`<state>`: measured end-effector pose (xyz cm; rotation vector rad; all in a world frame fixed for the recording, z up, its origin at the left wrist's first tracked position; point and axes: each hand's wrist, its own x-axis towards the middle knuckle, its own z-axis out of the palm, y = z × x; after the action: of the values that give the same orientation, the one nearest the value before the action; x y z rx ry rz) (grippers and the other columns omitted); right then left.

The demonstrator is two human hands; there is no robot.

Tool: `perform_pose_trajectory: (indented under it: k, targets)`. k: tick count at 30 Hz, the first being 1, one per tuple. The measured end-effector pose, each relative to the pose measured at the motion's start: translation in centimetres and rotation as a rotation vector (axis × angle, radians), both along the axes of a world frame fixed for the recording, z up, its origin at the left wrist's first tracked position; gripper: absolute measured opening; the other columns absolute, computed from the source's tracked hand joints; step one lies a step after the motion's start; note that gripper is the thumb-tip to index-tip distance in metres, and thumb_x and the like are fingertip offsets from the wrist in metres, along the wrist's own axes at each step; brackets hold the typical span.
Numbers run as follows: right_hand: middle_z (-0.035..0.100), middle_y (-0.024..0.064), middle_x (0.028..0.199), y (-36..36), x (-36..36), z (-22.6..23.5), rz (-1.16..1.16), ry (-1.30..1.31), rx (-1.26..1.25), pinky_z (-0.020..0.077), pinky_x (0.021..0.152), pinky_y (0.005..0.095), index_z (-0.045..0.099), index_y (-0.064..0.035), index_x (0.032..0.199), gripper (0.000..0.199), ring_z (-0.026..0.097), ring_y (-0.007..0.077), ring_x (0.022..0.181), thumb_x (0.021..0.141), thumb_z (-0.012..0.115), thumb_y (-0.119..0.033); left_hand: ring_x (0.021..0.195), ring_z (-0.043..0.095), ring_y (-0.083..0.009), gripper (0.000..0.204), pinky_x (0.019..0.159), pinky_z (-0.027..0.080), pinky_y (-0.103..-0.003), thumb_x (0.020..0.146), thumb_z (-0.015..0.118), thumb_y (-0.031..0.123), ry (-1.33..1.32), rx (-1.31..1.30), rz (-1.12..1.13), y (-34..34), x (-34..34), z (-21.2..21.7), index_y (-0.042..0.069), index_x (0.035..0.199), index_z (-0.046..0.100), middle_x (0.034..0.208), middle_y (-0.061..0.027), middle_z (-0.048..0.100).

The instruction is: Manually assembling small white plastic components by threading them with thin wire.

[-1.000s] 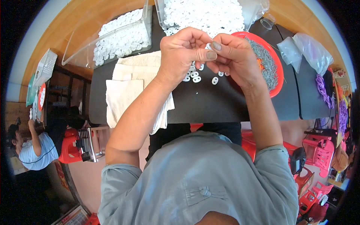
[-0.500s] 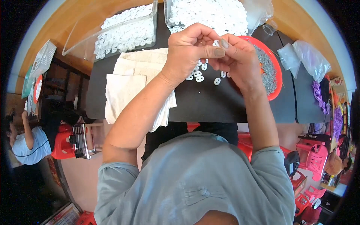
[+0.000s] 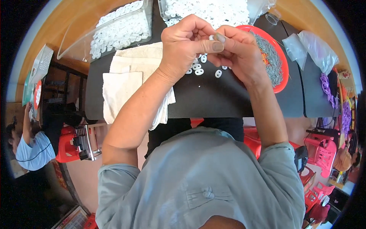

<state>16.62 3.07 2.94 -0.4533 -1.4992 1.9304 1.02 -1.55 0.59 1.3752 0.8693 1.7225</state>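
Note:
Above the dark table, my left hand (image 3: 187, 47) and my right hand (image 3: 244, 53) meet, thumbs and fingertips pinched together. Between them sits a small white two-hole plastic piece (image 3: 211, 37), mostly covered by the fingers. Whether anything else is in the pinch is hidden. Several loose pieces of the same kind (image 3: 199, 71) lie on the table under my hands. Beside my right hand stands a red basin (image 3: 285, 72) with a heap of thin grey wiry bits (image 3: 273, 68) and something orange (image 3: 264, 58) in it.
Clear bins of white pieces (image 3: 122, 34) (image 3: 209, 11) stand at the far side. Folded cream cloths (image 3: 122, 89) lie left of my forearm. Plastic bags (image 3: 318, 51) and a clear cup (image 3: 272, 18) are at the right. Another person (image 3: 36, 149) sits far left.
The view has shifted slightly, so table things appear a little higher and further left. My hands keep the same pinch on the white piece, with only small finger movement.

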Motion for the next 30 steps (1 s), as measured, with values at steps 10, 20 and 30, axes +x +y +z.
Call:
perform_pose_trajectory:
  k: [10, 20, 30]
  targets:
    - [0.059, 0.0057, 0.068, 2.9, -2.4, 3.2, -0.339, -0.066, 0.527, 0.0397, 0.056, 0.0252, 0.062, 0.0008, 0.085, 0.018, 0.058, 0.0152, 0.064, 0.09, 0.06, -0.016, 0.041, 0.046, -0.013, 0.015, 0.036, 0.037, -0.026, 0.088, 0.057, 0.008, -0.116, -0.35, 0.223, 0.8, -2.4, 4.0, 0.003, 0.073, 0.057, 0.057, -0.0048, 0.053]
    - [0.066, 0.0199, 0.076, 5.0, -15.3, 5.5, -0.544, -0.107, 1.299, 0.0499, 0.063, 0.0381, 0.069, -0.0009, 0.084, 0.024, 0.064, 0.0308, 0.066, 0.076, 0.068, -0.023, 0.083, 0.064, -0.0308, 0.019, 0.074, 0.05, -0.041, 0.067, 0.071, 0.022, 1.113, -0.311, 0.339, 3.2, -4.8, -2.4, 0.008, 0.079, 0.069, 0.082, -0.0118, 0.067]
    - [0.063, 0.0093, 0.077, 4.9, 9.4, -1.9, -0.462, -1.047, 1.116, 0.0484, 0.069, 0.0349, 0.066, -0.0059, 0.09, 0.013, 0.062, 0.0222, 0.073, 0.084, 0.064, -0.017, 0.083, 0.064, -0.0314, 0.013, 0.073, 0.05, -0.041, 0.068, 0.07, 0.013, 1.187, -0.333, 0.266, 2.7, -3.8, -2.0, 0.006, 0.078, 0.067, 0.082, -0.0143, 0.067]
